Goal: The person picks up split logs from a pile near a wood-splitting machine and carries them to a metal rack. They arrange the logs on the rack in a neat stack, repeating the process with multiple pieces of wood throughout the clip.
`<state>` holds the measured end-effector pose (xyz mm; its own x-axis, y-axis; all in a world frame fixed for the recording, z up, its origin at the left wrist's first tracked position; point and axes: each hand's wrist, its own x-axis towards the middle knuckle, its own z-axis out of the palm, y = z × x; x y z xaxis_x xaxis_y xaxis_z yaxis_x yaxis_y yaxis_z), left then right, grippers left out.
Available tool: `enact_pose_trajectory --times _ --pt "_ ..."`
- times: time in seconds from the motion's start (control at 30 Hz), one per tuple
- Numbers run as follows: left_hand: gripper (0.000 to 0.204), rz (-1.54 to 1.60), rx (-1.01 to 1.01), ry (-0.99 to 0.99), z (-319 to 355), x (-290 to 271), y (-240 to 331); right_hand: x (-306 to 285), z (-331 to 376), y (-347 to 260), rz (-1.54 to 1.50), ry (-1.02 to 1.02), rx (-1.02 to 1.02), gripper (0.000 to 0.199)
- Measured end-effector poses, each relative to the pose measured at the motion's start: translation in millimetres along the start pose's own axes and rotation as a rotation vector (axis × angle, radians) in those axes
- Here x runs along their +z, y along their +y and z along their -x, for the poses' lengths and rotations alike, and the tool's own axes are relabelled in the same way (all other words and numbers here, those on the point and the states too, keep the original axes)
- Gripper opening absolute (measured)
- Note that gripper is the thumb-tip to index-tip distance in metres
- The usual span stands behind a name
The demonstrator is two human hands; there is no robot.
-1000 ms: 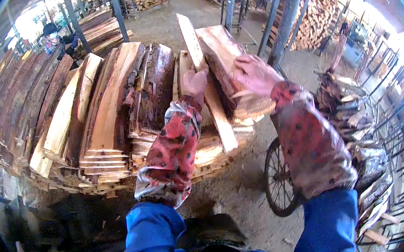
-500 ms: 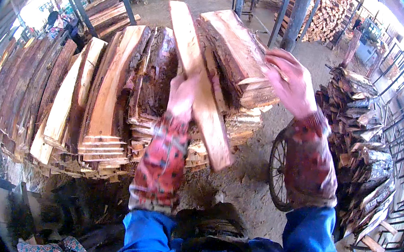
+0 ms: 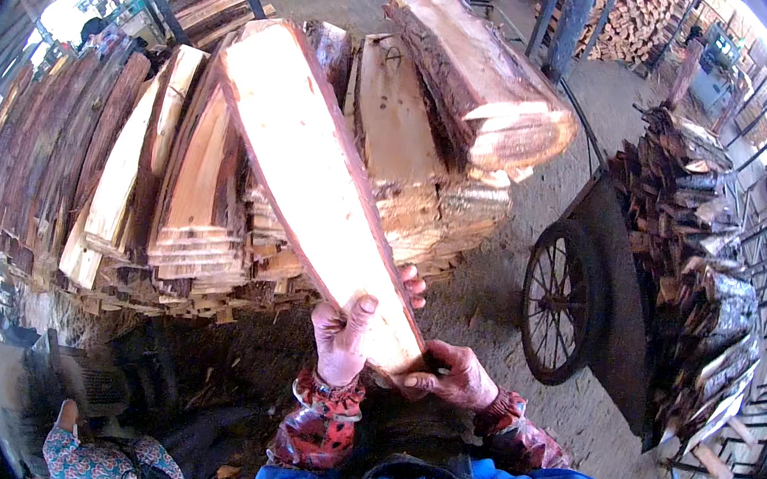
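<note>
Our right hand (image 3: 462, 379): thumb and fingers clamped on the near end of one plank (image 3: 302, 164). Our left hand (image 3: 343, 344): thumb on top, fingers wrapped beneath, tips showing at the right edge. The plank, pale-faced and bark-edged: held slantwise before us, its far end overlapping the stack (image 3: 42, 163) in our view. Further, we list one spoked wheel (image 3: 549, 303), right of the stack; one thick log (image 3: 488, 72), flat-topped, atop it; one post (image 3: 573, 25), upright, behind.

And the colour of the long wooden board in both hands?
The board: pale cream face, brown edges; head view shows it best.
</note>
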<state>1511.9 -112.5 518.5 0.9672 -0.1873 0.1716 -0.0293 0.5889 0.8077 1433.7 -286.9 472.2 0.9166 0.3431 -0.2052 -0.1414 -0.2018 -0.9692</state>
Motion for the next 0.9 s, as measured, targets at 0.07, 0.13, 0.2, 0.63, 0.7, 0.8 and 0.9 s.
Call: enact_pose_trajectory --times 0.07,0.13,0.2,0.63,0.7,0.8,0.9 --pt "0.044 0.061 -0.034 -0.048 23 -10 -1 19 11 9 -0.081 -0.037 0.081 0.047" --pt "0.043 0.084 -0.043 -0.042 47 -19 2 41 21 14 -0.162 -0.050 0.072 0.043" --pt "0.043 0.103 -0.057 -0.031 68 -25 11 64 33 17 -0.197 -0.059 0.100 0.041" --pt "0.066 -0.322 -0.035 -0.354 130 -9 20 91 135 -21 -0.073 0.280 -0.306 0.026" --pt "0.058 -0.424 -0.034 -0.385 136 -6 2 71 151 -21 -0.095 0.352 -0.265 0.024" --pt "0.040 -0.307 -0.167 -0.437 162 9 -34 28 176 -12 0.128 0.619 -0.349 0.017" --pt "0.032 -0.130 -0.524 -0.364 180 36 -82 -22 203 1 0.064 0.865 -0.237 0.016"
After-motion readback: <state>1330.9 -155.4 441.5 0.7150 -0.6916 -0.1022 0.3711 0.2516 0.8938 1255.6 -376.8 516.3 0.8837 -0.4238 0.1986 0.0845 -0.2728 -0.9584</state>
